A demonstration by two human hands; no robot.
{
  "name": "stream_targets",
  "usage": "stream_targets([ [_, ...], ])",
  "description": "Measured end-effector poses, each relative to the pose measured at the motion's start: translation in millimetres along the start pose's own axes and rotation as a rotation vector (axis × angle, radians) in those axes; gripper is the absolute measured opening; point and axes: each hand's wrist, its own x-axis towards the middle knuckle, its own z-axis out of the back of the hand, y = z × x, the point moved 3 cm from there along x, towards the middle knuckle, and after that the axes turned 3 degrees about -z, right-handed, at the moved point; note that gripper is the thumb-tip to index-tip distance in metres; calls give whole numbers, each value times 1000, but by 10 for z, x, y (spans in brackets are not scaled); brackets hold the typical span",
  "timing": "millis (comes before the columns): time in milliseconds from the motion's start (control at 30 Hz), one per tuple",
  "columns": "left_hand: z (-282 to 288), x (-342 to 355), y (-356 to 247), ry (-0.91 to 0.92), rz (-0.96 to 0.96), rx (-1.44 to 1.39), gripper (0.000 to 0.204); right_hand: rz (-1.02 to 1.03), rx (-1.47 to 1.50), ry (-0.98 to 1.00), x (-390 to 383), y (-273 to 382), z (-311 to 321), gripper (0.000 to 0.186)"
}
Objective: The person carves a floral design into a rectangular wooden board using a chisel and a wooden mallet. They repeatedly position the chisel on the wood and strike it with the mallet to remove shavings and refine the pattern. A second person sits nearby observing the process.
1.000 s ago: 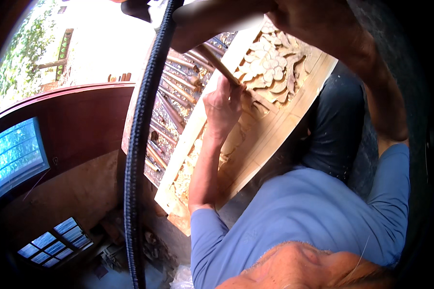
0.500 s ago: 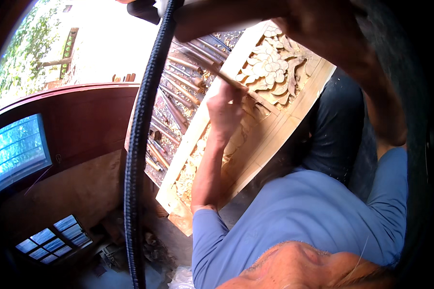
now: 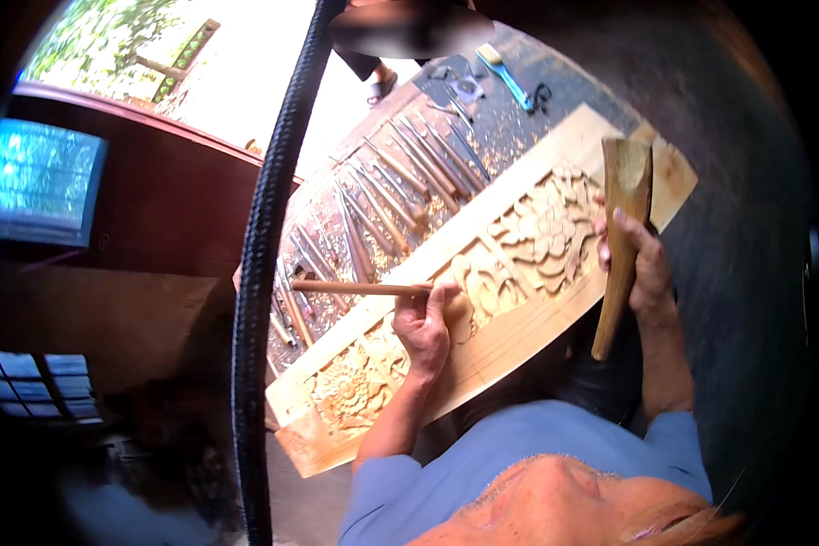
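Observation:
A long pale wooden board [image 3: 482, 369] with flowers and leaves carved in relief lies slantwise in front of me. My left hand [image 3: 423, 335] is closed round a slim carving chisel [image 3: 359, 288], over the middle of the board. The chisel's wooden handle points left; its blade end is hidden by my fingers. In my right hand [image 3: 651, 273], above the board's right part, is a wooden mallet [image 3: 621, 246]. Its broad, worn head is up and its narrow end points down toward me.
Several chisels and gouges [image 3: 373, 214] lie in a row among wood chips beyond the board. A blue-handled brush [image 3: 508, 80] rests on the far end of the bench [image 3: 564, 68]. A black braided cable [image 3: 262, 273] crosses the view. Another person's foot [image 3: 382, 85] shows behind the bench.
My right hand has come down from the top of the view, and the mallet now shows fully. The chisel has swung to point left. The view has shifted, showing more of the bench.

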Motion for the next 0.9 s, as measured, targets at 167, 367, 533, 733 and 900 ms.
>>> stream_targets([
  [167, -76, -27, 23, 63, 5, -102, 11, 19, -69, -18, 21, -27, -31, 52],
  [367, -89, -86, -4, 44, 16, -113, 10, 81, -138, 5, -10, 26, -100, 51],
  [533, -58, -82, 27, 49, 26, -114, 11, 58, -103, 5, 7, 3, -97, 51],
  [733, -89, -83, 32, 49, -74, -99, 13, 52, -110, -24, -20, -26, -44, 50],
  [900, -98, -81, 28, 8, 74, -153, 11, 13, -186, -73, -2, -31, -17, 48],
])
